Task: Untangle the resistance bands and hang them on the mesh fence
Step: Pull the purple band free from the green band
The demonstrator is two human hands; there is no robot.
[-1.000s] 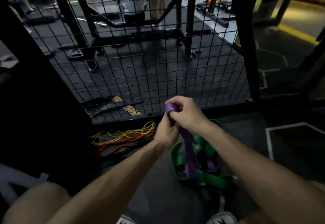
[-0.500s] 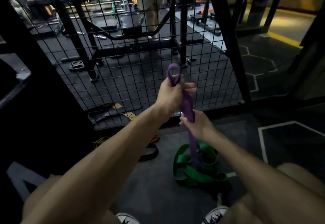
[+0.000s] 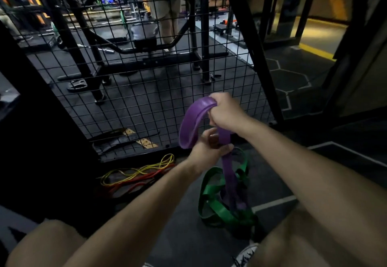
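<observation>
The person crouches by the fence (image 3: 146,90) and holds the purple band (image 3: 189,124) up in both hands. The right hand (image 3: 225,112) is on top, its fingers curled tight round the top of the band. The left hand (image 3: 208,149) is just under it, fingers wrapped round the band lower down. Between the two hands the band bends out in a fat loop. I think the hands sit close like this so the person can pull the purple band up a bit at a time.

The rest of the purple band hangs straight down into the green band (image 3: 219,212), which lies in a heap on the floor (image 3: 180,235). The two look twisted together there, so the purple one is not free yet. Thin yellow and red bands (image 3: 136,174) lie in a tangle near the foot of the fence. Nothing that I can see hangs on the fence so far.
</observation>
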